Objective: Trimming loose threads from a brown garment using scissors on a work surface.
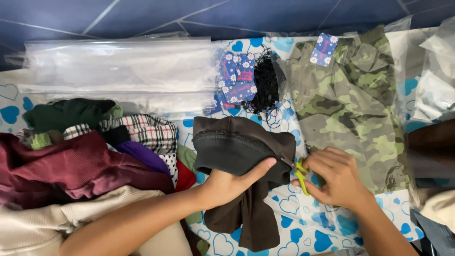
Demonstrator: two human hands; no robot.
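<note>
Your left hand (227, 182) grips a dark brown garment (241, 161), fingers curled under the folded cloth, thumb stretched flat along its lower edge toward the right. Forearm comes in from the lower left, low over the sheet. Your right hand (334, 178) is closed around yellow-green scissors (301, 176), fingers bent over the handles, tips touching the garment's right corner; how far the blades are open, you cannot tell. Right forearm enters from the lower right. The garment lies on a white sheet with blue hearts (303, 223). Just right: a camouflage garment (350, 104). Above: blue flowered tags (237, 78) with black strings (266, 85). Left: a heap of clothes (90, 156), clear plastic bags (118, 66) behind.
</note>
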